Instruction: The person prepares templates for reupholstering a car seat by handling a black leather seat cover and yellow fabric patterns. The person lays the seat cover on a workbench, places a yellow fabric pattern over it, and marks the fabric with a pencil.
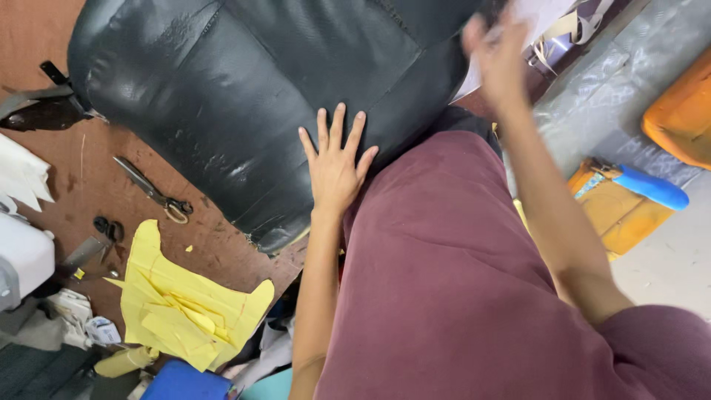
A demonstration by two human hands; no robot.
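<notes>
Steadiness matters: left hand (337,167) lies flat, fingers spread, on the black leather seat cushion (252,96); keep it pressing. Right hand (498,55) is blurred near pale sheet (537,15); grip unclear.

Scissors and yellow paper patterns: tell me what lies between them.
In the head view, only bare brown table lies between the scissors and the yellow patterns, apart from a tiny yellow scrap.

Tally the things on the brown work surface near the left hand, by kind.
Black seat cushion under the left hand: 1
Scissors: 1
Stack of yellow cut pattern pieces: 1
Total: 3
</notes>
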